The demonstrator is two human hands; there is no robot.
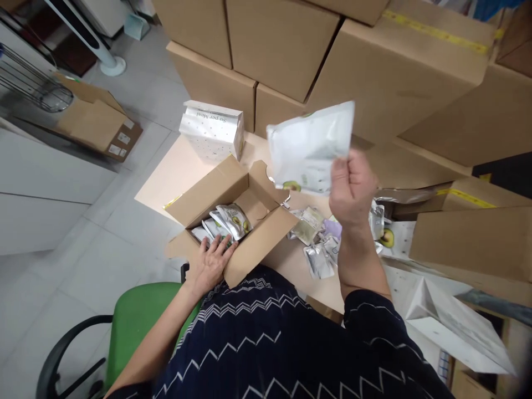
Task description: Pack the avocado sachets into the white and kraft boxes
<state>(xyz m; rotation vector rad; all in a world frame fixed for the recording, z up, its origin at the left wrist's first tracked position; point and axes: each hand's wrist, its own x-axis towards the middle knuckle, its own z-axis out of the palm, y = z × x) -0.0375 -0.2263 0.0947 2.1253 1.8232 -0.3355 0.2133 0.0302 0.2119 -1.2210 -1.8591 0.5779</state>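
Observation:
My right hand (352, 185) is raised and closed round one corner of a white pouch (310, 147) with an avocado picture near its lower edge. The pouch hangs in the air above the table. An open cardboard box (266, 238) stands close to my body with its flaps spread. Several silver-white pouches (233, 220) with avocado prints stand in its near part. My left hand (213, 263) lies over the near end of the box, fingers stretched and touching the pouches. Below my raised hand, small silver packets (319, 260) lie loose on the table.
A white carton marked "Super Meal" (214, 130) stands at the table's (166, 180) far left corner. Large cardboard boxes (282, 50) are stacked behind. To the right are another open box (474, 238) and a white carton (457, 327). A green chair (141, 316) stands at left.

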